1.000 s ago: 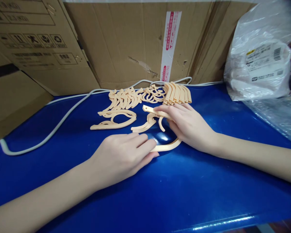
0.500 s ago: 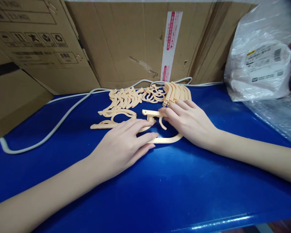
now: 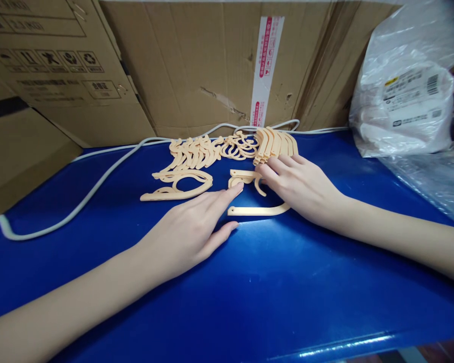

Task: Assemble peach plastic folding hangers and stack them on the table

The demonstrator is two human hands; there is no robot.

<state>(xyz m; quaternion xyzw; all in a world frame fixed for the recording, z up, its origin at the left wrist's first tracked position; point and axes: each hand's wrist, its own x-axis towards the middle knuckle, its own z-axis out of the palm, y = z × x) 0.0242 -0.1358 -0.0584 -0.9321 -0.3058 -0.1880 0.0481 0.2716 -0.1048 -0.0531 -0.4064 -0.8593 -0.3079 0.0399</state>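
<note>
Beige plastic pieces shaped like folding-hanger parts lie on the blue table. My right hand [image 3: 300, 186] is closed over the right end of a hanger piece [image 3: 242, 173]; a small hook [image 3: 261, 186] curves down beside its fingers. Just below, a curved hanger arm [image 3: 255, 211] with a hole at its left end runs under that hand. My left hand [image 3: 196, 222] is open, fingers stretched and thumb apart, its fingertips at a rounded part [image 3: 234, 181] beneath the upper piece. Farther left lie folded-looking hanger pieces [image 3: 181, 195], apart from both hands.
Behind the hands lie a row of curved arms [image 3: 191, 154], a heap of hooks [image 3: 238, 146] and stacked hanger arms [image 3: 278, 142]. A white cable [image 3: 98, 186] crosses the blue table [image 3: 249, 292]. Cardboard boxes [image 3: 196, 60] stand behind; a plastic bag [image 3: 404, 111] sits right.
My left fingers have come off the lower hanger arm, showing its holed end, and its thumb stands apart. The upper piece and hook have shifted slightly right with my right hand.
</note>
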